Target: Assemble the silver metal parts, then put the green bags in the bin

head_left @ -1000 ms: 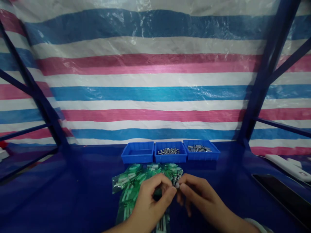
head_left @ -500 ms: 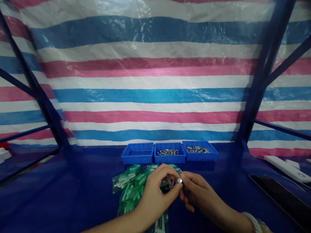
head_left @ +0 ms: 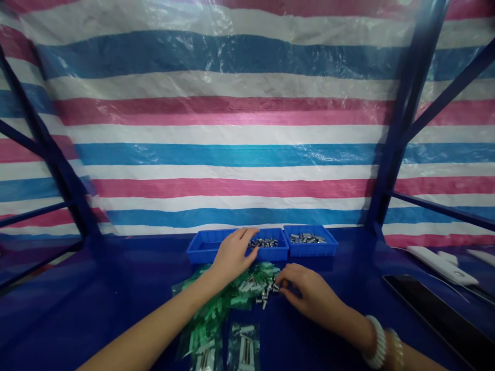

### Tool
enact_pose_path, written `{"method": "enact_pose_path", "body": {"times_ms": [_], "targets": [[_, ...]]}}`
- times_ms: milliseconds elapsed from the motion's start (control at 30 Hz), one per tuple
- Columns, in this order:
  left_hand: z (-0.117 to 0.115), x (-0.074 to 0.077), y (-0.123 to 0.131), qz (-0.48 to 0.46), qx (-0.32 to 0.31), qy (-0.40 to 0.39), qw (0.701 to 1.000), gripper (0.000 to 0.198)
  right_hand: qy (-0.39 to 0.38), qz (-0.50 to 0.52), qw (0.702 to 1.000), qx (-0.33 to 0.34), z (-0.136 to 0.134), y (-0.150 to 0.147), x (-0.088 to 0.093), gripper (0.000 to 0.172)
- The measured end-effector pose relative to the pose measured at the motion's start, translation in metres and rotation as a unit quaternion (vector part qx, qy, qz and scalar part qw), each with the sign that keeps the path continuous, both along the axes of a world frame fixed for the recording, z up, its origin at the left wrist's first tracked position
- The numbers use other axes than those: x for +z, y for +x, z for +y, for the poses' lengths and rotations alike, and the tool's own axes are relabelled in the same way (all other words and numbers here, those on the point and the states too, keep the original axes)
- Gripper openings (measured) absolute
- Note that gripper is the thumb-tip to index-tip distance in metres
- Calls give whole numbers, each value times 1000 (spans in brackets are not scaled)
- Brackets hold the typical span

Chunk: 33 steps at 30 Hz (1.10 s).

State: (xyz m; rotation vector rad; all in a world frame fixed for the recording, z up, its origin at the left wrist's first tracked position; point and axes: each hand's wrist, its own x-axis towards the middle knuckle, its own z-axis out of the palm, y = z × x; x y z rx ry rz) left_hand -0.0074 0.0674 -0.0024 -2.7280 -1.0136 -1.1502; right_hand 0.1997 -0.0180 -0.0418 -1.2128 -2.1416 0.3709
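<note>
My left hand point(head_left: 237, 251) is over the front of the middle blue bin point(head_left: 284, 253), thumb and fingers apart, with nothing visible between them. Small metal fittings point(head_left: 266, 242) lie in that bin. On the table, my right hand point(head_left: 303, 288) is beside a little heap of loose metal fittings point(head_left: 265, 296). Its fingers are curled, the thumb stands apart, and the fingertips reach the heap's right edge. Green-tinted plastic bags point(head_left: 216, 304) of pale parts spread under and beside my left forearm. A clear bag point(head_left: 244, 348) of white and metal pieces lies nearer me.
The left blue bin point(head_left: 201, 255) shows a bare floor. More metal parts fill the right blue bin point(head_left: 313, 250). A dark phone-like slab point(head_left: 436, 314) and a white power strip point(head_left: 441, 265) with cables lie at right. Blue frame posts point(head_left: 390, 154) flank the striped sheet.
My hands have parted from the round silver piece they held together. The left moved forward to the middle bin; the right went down to the loose fittings, now in view.
</note>
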Motion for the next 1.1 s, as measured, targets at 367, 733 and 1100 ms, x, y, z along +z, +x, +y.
{"method": "enact_pose_path", "body": {"times_ms": [367, 733, 1100], "targets": [[-82, -8, -19, -31, -42, -2, 999, 30, -18, -57, 998, -2, 2, -8, -11, 16], [-94, -14, -12, -109, -156, -74, 979, 26, -190, 292, 934, 74, -16, -16, 1, 12], [-106, -8, -8, -195, -166, -75, 964, 15, -198, 405, 884, 124, -31, -25, 6, 16]]}}
